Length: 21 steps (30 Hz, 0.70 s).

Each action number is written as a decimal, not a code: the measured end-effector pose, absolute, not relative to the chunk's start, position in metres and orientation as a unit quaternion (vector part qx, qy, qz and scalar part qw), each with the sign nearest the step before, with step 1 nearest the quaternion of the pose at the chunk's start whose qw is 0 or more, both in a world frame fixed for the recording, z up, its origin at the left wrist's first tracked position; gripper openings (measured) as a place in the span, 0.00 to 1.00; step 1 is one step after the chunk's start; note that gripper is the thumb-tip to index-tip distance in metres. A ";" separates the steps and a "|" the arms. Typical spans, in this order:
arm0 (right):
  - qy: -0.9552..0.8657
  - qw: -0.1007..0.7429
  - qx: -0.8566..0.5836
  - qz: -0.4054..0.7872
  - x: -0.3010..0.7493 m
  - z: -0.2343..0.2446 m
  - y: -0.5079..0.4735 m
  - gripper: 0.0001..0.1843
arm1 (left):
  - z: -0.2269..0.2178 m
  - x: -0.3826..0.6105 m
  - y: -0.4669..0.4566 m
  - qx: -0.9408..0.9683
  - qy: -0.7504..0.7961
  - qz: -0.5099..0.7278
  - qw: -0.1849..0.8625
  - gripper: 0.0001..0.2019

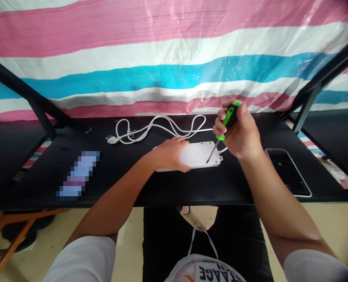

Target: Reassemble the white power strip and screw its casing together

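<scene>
A wall of pink, white and blue striped sheeting (pixel 162 74) is hung across the top of the frame, above a black tabletop (pixel 150 188) framed by dark bars on both sides. At the centre, the white power strip (pixel 199 154) is pinned flat by the left hand (pixel 172 154), its left part clasped with the thumb along the near edge and the fingers over the far one. A screwdriver (pixel 220 138) is gripped by its green-and-black handle in the closed right hand (pixel 241 133), and its shaft is slanted down to the strip's right part; whether a screw is engaged by the tip cannot be told.

The casing is judged to be light, stiff plastic, rather smooth and easily skidded or turned under a slanted push, so it is best held across both long edges, clear of the tip. The screw holes at its right end are left uncovered by the left hand.

Farther out, the white cord (pixel 153 124) is looped loosely behind the strip, ending in a plug (pixel 113 139) left of centre; it could be tugged if the strip is turned. A phone (pixel 288 172) is partly hidden by the right forearm, and a pixelated item (pixel 78 174) is seen at left.
</scene>
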State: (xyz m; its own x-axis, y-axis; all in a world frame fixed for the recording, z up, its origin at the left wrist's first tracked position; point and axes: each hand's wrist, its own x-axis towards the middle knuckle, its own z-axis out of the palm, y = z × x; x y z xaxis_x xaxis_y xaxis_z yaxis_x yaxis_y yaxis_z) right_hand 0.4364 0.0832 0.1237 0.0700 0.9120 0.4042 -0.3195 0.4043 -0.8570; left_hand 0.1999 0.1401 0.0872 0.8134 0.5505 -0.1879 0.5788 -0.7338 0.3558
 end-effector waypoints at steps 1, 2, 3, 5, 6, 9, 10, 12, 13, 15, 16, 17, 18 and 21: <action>-0.505 0.669 -0.295 0.459 0.436 0.124 0.083 0.22 | 0.088 0.200 0.140 0.931 0.303 -0.035 0.201 0.45; -0.505 0.669 -0.294 0.459 0.435 0.124 0.082 0.22 | 0.088 0.200 0.139 0.931 0.303 -0.034 0.201 0.45; -0.506 0.670 -0.293 0.459 0.435 0.124 0.082 0.21 | 0.089 0.200 0.139 0.931 0.303 -0.034 0.201 0.45; -0.507 0.670 -0.290 0.458 0.435 0.123 0.082 0.21 | 0.089 0.200 0.139 0.931 0.303 -0.033 0.202 0.45; -0.509 0.669 -0.290 0.457 0.435 0.123 0.081 0.21 | 0.089 0.200 0.139 0.931 0.304 -0.033 0.202 0.45; -0.523 0.660 -0.285 0.457 0.433 0.122 0.080 0.20 | 0.088 0.200 0.140 0.930 0.305 -0.031 0.201 0.44; -0.527 0.657 -0.281 0.461 0.432 0.123 0.080 0.21 | 0.088 0.201 0.140 0.930 0.306 -0.030 0.201 0.45; -0.531 0.647 -0.271 0.475 0.429 0.124 0.078 0.23 | 0.087 0.201 0.140 0.930 0.307 -0.027 0.200 0.45; -0.531 0.644 -0.265 0.483 0.428 0.124 0.076 0.25 | 0.087 0.202 0.140 0.930 0.309 -0.027 0.198 0.45; -0.536 0.636 -0.251 0.495 0.426 0.126 0.073 0.26 | 0.088 0.203 0.140 0.930 0.310 -0.025 0.194 0.45; -0.541 0.632 -0.244 0.499 0.425 0.127 0.071 0.25 | 0.088 0.203 0.140 0.931 0.308 -0.024 0.193 0.45; -0.547 0.627 -0.240 0.500 0.425 0.128 0.069 0.23 | 0.088 0.203 0.140 0.932 0.306 -0.024 0.193 0.46; -0.554 0.621 -0.237 0.502 0.425 0.128 0.067 0.21 | 0.088 0.204 0.140 0.932 0.304 -0.024 0.195 0.46; -0.573 0.601 -0.222 0.511 0.426 0.129 0.062 0.23 | 0.088 0.204 0.140 0.932 0.302 -0.023 0.199 0.46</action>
State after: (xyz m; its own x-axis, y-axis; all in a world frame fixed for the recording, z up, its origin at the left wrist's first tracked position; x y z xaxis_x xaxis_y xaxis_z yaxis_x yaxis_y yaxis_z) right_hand 0.4262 0.0625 0.1294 -0.1784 0.8684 0.4626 -0.3604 0.3798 -0.8520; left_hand 0.2036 0.1401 0.0878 0.8160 0.5547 -0.1627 0.5728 -0.7381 0.3565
